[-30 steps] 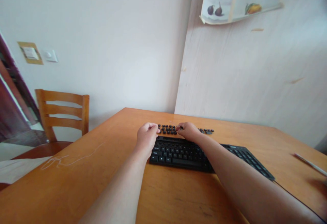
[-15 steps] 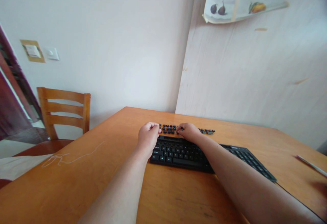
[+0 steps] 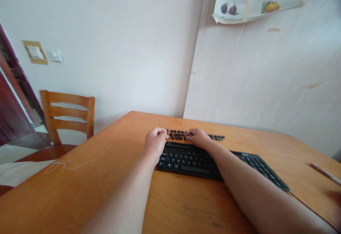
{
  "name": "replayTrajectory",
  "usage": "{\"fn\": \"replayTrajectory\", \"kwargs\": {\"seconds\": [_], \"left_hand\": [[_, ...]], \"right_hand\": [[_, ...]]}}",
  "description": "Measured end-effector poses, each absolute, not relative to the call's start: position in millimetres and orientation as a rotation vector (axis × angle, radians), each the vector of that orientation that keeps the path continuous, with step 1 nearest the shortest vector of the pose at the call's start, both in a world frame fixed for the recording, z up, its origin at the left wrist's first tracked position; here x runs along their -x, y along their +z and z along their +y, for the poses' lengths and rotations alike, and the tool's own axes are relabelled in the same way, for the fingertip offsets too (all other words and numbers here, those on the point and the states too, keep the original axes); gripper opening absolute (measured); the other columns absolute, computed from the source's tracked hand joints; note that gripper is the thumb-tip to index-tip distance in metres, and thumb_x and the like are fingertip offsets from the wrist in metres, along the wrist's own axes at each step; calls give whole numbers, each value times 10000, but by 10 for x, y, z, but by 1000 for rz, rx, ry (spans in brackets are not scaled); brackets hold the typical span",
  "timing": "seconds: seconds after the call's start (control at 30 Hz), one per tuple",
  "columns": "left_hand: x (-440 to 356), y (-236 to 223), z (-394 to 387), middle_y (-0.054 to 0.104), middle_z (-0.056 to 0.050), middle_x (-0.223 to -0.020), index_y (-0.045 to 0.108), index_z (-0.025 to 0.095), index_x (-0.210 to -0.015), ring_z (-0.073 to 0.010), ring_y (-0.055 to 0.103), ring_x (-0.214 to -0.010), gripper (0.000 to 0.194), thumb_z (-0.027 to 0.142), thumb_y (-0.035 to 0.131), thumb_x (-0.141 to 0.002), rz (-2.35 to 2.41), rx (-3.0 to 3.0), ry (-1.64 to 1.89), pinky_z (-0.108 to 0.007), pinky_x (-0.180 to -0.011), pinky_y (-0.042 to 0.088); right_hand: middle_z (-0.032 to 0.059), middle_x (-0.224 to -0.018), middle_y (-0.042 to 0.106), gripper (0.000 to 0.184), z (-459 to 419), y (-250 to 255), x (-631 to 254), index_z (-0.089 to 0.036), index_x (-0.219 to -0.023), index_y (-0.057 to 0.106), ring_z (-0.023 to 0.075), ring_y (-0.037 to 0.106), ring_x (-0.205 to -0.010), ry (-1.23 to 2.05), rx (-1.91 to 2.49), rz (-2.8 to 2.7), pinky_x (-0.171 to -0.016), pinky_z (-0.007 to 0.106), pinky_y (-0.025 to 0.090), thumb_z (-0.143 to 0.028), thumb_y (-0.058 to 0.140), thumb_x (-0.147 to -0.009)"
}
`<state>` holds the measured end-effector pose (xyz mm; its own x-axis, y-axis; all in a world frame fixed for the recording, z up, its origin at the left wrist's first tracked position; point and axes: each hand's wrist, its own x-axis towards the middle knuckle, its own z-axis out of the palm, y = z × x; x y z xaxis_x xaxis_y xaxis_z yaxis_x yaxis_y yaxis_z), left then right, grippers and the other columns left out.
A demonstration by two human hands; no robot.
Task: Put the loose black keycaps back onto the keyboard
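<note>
A black keyboard point(image 3: 186, 170) lies on the wooden table, with part of its upper rows showing a bare dark strip. Behind it, loose black keycaps point(image 3: 177, 134) are laid out in rows. My left hand point(image 3: 156, 139) is closed at the keyboard's upper left corner, thumb against curled fingers; what it may hold is hidden. Over the right part of the keycap rows, my right hand point(image 3: 198, 138) is pinched, fingertips down among the caps. A thin, faint line shows by those fingertips, too small to name. My right forearm crosses above the keyboard.
On the table point(image 3: 128, 198), a pale string point(image 3: 77, 164) lies at the left, and a slim pen-like stick point(image 3: 323, 173) at the right. The keyboard's cable point(image 3: 306, 205) runs off to the lower right. A wooden chair point(image 3: 68, 113) stands at the left, and the wall is behind.
Both hands stay almost in place, still closed. A thin faint line now shows near the right fingertips. The whole view has shifted very slightly.
</note>
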<state>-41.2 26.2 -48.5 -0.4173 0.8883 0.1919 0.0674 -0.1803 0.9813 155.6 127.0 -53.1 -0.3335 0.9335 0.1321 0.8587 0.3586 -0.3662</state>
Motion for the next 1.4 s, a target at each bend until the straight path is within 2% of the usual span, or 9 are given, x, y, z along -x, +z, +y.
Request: {"fn": "replayTrajectory", "kwargs": {"seconds": [0.13,0.6,0.73,0.9,1.0,1.1,1.17,1.27,1.4], "left_hand": [[425,-501,281,689,-43,-719,643,162,-766,-132,573,-608,172,319,602,-710,1456,-1151,1666,-239,-581,441],[419,-506,279,688,-39,-712,639,167,-763,-128,571,-599,165,318,591,-718,1481,-1166,1643,-231,-571,434],[415,-503,273,687,-45,-713,638,163,-757,-134,578,-618,167,318,596,-714,1478,-1161,1653,-233,-575,441],[409,-506,275,691,-43,-717,645,167,-764,-140,588,-623,174,325,601,-706,1484,-1169,1655,-239,-579,440],[403,-488,262,693,-44,-721,645,171,-762,-155,606,-661,174,328,597,-706,1486,-1182,1657,-243,-590,442],[396,-462,242,698,-45,-736,646,172,-772,-162,611,-680,181,333,588,-713,1498,-1202,1640,-245,-597,441],[394,-463,239,702,-47,-745,648,173,-777,-162,608,-663,196,349,590,-717,1517,-1239,1614,-253,-603,443],[394,-503,264,703,-49,-748,652,177,-775,-174,619,-679,219,383,586,-734,1537,-1353,1563,-271,-637,455],[390,-572,309,705,-52,-781,663,185,-819,-194,639,-771,235,395,578,-757,1547,-1492,1513,-277,-679,459]], "right_hand": [[29,-825,713,222,1258,-538,-1538,-226,-913,733,178,618,-753,332,1581,-2313,-642,246,418,-269,587,-752],[32,-755,685,154,1258,-543,-1525,-204,-812,707,170,588,-711,357,1513,-2227,-642,247,388,-314,623,-744],[53,-705,648,221,1248,-455,-1533,-164,-776,668,169,566,-683,343,1493,-2103,-605,248,372,-324,519,-810],[53,-710,635,331,1191,-277,-1631,-143,-887,644,144,573,-614,479,1398,-1964,-555,234,391,-297,351,-880],[44,-654,613,370,1092,-169,-1734,-147,-825,657,147,571,-595,591,1285,-1892,-558,242,406,-348,354,-894],[39,-618,590,402,965,-95,-1816,-151,-758,658,150,558,-608,521,1250,-1910,-575,247,405,-404,382,-904],[34,-639,592,386,886,-68,-1836,-150,-794,645,132,540,-569,555,1227,-1944,-547,239,400,-416,392,-913],[25,-668,605,330,774,-24,-1822,-150,-912,604,111,539,-507,787,1171,-1994,-502,226,418,-421,416,-924],[19,-666,633,229,594,98,-1776,-157,-988,594,118,608,-587,957,1111,-2103,-589,221,485,-357,528,-897]]}}
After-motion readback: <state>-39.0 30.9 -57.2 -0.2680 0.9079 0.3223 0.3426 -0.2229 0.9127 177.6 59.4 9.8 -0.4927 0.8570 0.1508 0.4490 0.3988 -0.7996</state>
